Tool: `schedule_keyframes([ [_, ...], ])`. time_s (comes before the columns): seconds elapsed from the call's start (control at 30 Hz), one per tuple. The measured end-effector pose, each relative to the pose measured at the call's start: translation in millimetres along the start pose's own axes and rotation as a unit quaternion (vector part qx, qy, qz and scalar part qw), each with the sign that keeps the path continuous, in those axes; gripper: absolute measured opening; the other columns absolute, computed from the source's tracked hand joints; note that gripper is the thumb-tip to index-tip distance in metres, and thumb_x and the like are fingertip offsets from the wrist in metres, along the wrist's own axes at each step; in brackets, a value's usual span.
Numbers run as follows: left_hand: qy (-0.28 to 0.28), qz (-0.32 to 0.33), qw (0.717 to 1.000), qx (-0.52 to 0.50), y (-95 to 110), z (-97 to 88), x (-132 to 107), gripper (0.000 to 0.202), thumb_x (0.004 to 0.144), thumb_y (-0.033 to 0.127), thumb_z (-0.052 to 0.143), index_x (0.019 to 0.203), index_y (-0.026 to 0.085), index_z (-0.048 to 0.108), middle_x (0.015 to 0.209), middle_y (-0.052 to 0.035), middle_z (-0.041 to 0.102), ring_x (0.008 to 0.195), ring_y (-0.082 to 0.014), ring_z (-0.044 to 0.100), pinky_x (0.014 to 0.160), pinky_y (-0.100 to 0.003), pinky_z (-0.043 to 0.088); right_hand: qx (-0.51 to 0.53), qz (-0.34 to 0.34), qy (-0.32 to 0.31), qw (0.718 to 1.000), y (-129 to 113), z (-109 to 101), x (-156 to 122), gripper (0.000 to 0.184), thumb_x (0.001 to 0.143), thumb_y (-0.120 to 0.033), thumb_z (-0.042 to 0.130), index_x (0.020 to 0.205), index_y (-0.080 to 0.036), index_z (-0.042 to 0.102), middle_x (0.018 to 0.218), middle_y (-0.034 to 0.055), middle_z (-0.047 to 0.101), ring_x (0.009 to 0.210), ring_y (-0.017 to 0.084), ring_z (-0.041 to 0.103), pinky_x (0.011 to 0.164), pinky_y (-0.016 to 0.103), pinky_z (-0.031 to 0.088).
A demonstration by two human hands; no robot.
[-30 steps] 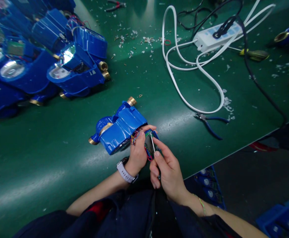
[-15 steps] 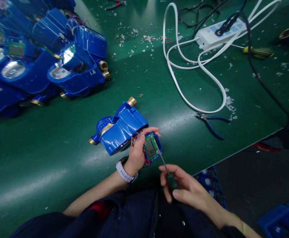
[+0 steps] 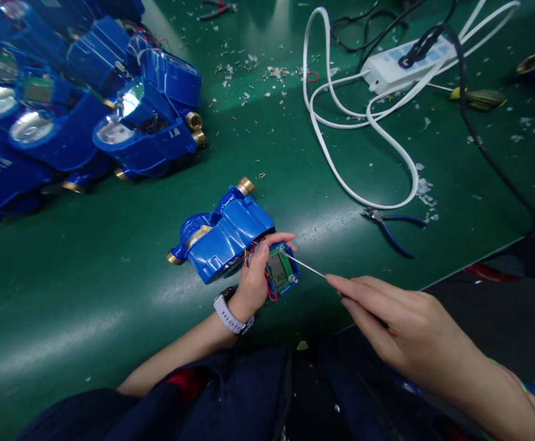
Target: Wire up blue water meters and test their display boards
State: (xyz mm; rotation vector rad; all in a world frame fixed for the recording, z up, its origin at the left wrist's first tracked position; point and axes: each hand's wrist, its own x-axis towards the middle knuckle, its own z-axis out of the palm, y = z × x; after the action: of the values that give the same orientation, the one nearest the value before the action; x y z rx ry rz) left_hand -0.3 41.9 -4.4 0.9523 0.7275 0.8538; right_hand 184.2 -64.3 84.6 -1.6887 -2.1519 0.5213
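Note:
My left hand [image 3: 254, 283] is closed around a small blue display module [image 3: 278, 274] with a green circuit board and a grey LCD. Coloured wires [image 3: 271, 291] run from the module by my fingers. Just beyond that hand, a blue water meter [image 3: 225, 236] with brass ends lies on its side on the bench. My right hand [image 3: 387, 312] grips a screwdriver [image 3: 307, 267]; its thin shaft reaches the upper right part of the board, and the handle is hidden in my fingers. A shiny screw-like spot shows at the board's lower right corner.
Several blue water meters [image 3: 143, 131] crowd the left of the green bench [image 3: 111, 263]. Blue-handled pliers [image 3: 393, 229], a white power strip [image 3: 407, 64] with looped cord and a yellow-black screwdriver [image 3: 483, 98] lie right. Small screws and white scraps are scattered at the back.
My right hand has moved right and up, turning the screwdriver to a flatter angle. Its tip has shifted from the board's lower right corner to the upper right. My left hand stays put.

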Motion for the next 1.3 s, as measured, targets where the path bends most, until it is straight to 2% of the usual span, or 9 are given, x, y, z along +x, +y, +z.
schedule_keyframes([
  [0.13, 0.003, 0.005, 1.0, 0.012, 2, 0.6, -1, 0.047, 0.093, 0.054, 0.041, 0.109, 0.018, 0.068, 0.092, -0.0068, 0.068, 0.081, -0.0172, 0.063, 0.07, -0.027, 0.051, -0.103, -0.047, -0.013, 0.994, -4, -11, 7, 0.033, 0.097, -0.014, 0.04, 0.125, -0.015, 0.057, 0.097, 0.0047, 0.068, 0.065, 0.015, 0.066, 0.056, 0.028, 0.054],
  [0.3, 0.014, 0.004, 1.0, 0.022, 4, 2.8, -1, 0.047, 0.093, 0.055, 0.043, 0.107, 0.018, 0.069, 0.091, -0.0072, 0.068, 0.078, -0.0168, 0.062, 0.069, -0.026, 0.051, -0.216, -0.082, -0.039, 0.972, -16, -31, 22, 0.039, 0.086, -0.009, 0.042, 0.119, -0.015, 0.063, 0.073, 0.0013, 0.062, 0.048, 0.015, 0.06, 0.036, 0.027, 0.038],
  [0.37, 0.019, 0.004, 1.0, 0.022, 4, 3.9, -1, 0.048, 0.092, 0.056, 0.044, 0.106, 0.017, 0.069, 0.09, -0.0069, 0.068, 0.077, -0.016, 0.062, 0.068, -0.025, 0.051, -0.255, -0.095, -0.041, 0.961, -25, -37, 30, 0.043, 0.077, -0.005, 0.047, 0.113, -0.014, 0.067, 0.065, 0.0007, 0.058, 0.043, 0.015, 0.057, 0.035, 0.027, 0.032],
  [0.47, 0.025, 0.001, 1.0, 0.018, 4, 5.2, -1, 0.048, 0.091, 0.057, 0.046, 0.106, 0.017, 0.069, 0.09, -0.0067, 0.068, 0.076, -0.0155, 0.062, 0.068, -0.025, 0.052, -0.314, -0.111, -0.055, 0.941, -43, -40, 39, 0.044, 0.069, -0.004, 0.052, 0.107, -0.012, 0.07, 0.061, 0.0031, 0.057, 0.04, 0.016, 0.053, 0.036, 0.026, 0.031],
  [0.6, 0.035, -0.006, 0.999, 0.03, 6, 5.6, 0, 0.049, 0.09, 0.058, 0.047, 0.105, 0.017, 0.069, 0.087, -0.0066, 0.07, 0.075, -0.0159, 0.064, 0.066, -0.025, 0.053, -0.372, -0.111, -0.068, 0.919, -64, -34, 41, 0.034, 0.076, -0.009, 0.052, 0.106, -0.007, 0.069, 0.058, 0.0052, 0.053, 0.042, 0.018, 0.049, 0.038, 0.026, 0.032],
  [0.7, 0.039, -0.015, 0.998, 0.039, 7, 5.0, 1, 0.048, 0.09, 0.058, 0.047, 0.103, 0.018, 0.07, 0.086, -0.0058, 0.071, 0.076, -0.0158, 0.065, 0.067, -0.024, 0.054, -0.381, -0.113, -0.067, 0.915, -68, -26, 38, 0.032, 0.078, -0.009, 0.051, 0.106, -0.004, 0.068, 0.057, 0.0043, 0.05, 0.044, 0.018, 0.049, 0.039, 0.026, 0.033],
  [0.9, 0.044, -0.041, 0.998, 0.019, 6, 3.1, 3, 0.045, 0.09, 0.054, 0.046, 0.1, 0.018, 0.07, 0.084, -0.0056, 0.07, 0.07, -0.0156, 0.064, 0.061, -0.025, 0.052, -0.343, -0.158, -0.014, 0.926, -46, -17, 36, 0.04, 0.074, 0.001, 0.043, 0.103, -0.002, 0.07, 0.058, 0.009, 0.055, 0.04, 0.017, 0.047, 0.035, 0.028, 0.031],
  [1.07, 0.052, -0.035, 0.998, 0.001, 5, 3.2, 4, 0.044, 0.089, 0.054, 0.047, 0.098, 0.017, 0.07, 0.083, -0.0055, 0.07, 0.067, -0.0155, 0.063, 0.06, -0.026, 0.052, -0.262, -0.163, 0.012, 0.951, -14, -10, 28, 0.037, 0.084, 0.0, 0.04, 0.108, -0.006, 0.068, 0.064, 0.0059, 0.058, 0.046, 0.015, 0.051, 0.041, 0.029, 0.035],
  [1.3, 0.045, -0.03, 0.999, -0.001, 5, 2.5, 4, 0.044, 0.089, 0.054, 0.048, 0.097, 0.017, 0.07, 0.082, -0.0045, 0.068, 0.068, -0.0143, 0.062, 0.06, -0.024, 0.05, -0.259, -0.173, 0.052, 0.949, 14, 16, 10, 0.037, 0.091, -0.001, 0.038, 0.12, -0.007, 0.061, 0.079, 0.0072, 0.064, 0.056, 0.015, 0.057, 0.049, 0.028, 0.042],
])
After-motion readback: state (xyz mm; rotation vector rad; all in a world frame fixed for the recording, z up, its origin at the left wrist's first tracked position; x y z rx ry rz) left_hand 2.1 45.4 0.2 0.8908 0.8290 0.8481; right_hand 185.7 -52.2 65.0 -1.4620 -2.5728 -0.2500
